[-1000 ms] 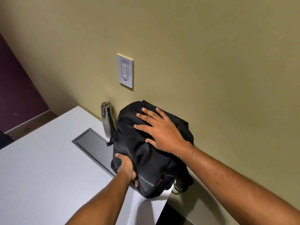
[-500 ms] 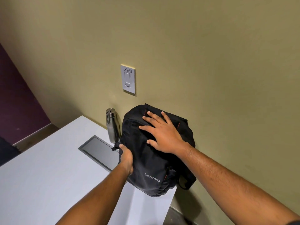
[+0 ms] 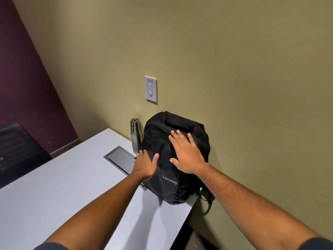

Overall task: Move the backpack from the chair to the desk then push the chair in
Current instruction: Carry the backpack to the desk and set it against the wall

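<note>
The black Lenovo backpack [image 3: 169, 190] stands upright on the far right corner of the white desk [image 3: 63, 195], leaning on the olive wall. My right hand [image 3: 187, 156] lies flat on its front with the fingers spread. On the bag's left side rests my left hand [image 3: 145, 165], thumb on the front and fingers apart, not closed around anything. One strap hangs over the desk's right edge. The chair that held the bag is out of view.
A steel bottle [image 3: 135, 134] stands against the wall just left of the backpack. A grey flush panel [image 3: 120, 158] is set in the desk by my left hand. A wall switch [image 3: 150, 89] is above. A dark chair-like shape [image 3: 18, 150] sits far left.
My left hand has let go of the bag's lower left side and slid up to rest open on it. The right hand stayed flat on the front. The view pulled back.
</note>
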Demonstrator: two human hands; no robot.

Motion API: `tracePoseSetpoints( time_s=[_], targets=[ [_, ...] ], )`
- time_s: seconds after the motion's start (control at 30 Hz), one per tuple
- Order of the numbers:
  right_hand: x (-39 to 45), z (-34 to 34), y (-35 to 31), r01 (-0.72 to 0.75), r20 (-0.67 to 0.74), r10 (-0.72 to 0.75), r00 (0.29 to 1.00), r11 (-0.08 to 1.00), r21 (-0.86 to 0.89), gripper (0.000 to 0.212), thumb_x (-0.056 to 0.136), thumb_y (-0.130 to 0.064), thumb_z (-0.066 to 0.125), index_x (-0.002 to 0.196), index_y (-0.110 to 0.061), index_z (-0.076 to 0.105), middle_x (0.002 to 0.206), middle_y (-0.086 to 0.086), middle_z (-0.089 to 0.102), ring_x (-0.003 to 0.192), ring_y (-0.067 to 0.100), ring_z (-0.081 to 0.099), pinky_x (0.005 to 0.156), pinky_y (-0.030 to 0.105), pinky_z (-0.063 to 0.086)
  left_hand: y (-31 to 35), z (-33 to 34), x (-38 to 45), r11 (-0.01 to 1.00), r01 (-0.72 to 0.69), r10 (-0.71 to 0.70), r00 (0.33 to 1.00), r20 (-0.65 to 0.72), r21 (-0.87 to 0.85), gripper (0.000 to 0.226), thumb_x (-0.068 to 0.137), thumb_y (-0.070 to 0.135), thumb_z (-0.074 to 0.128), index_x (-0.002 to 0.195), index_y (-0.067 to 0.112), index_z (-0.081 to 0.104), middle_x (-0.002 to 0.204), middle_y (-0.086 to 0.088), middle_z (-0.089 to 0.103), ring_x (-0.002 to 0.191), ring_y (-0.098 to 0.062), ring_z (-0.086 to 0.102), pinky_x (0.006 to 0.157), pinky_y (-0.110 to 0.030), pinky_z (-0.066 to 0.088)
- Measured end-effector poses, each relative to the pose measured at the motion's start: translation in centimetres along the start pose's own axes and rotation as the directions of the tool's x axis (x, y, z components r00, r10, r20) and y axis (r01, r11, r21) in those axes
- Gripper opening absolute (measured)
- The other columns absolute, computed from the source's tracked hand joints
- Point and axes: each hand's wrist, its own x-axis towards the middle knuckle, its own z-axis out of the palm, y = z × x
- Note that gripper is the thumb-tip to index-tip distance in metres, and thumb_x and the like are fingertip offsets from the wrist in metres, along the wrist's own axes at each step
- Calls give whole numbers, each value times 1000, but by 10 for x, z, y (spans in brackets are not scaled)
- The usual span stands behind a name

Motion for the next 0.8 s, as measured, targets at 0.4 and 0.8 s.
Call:
tracePoseSetpoints(
  time_s=[0.4,0.8],
  targets=[
    [-143,-14,-13,22,231,-36,972,998,62,92,102,-60,49,165,-12,2,176,6,2,162,24,-7,130,54,4,35,10,-187,916,-107,121,993,-14,386,78,104,59,24,162,10,9,171,-13,3,158,-30,2,129,-46,7],
    [-284,-41,-65,42,283,-51,958,998,37,93,100,-65,48,165,-14,5,176,7,3,162,25,-5,130,55,3,33,32,-351,861,-113,94,994,63,497,75,105,58,18,163,13,3,172,-10,-5,158,-29,-6,129,-45,2]
  ],
)
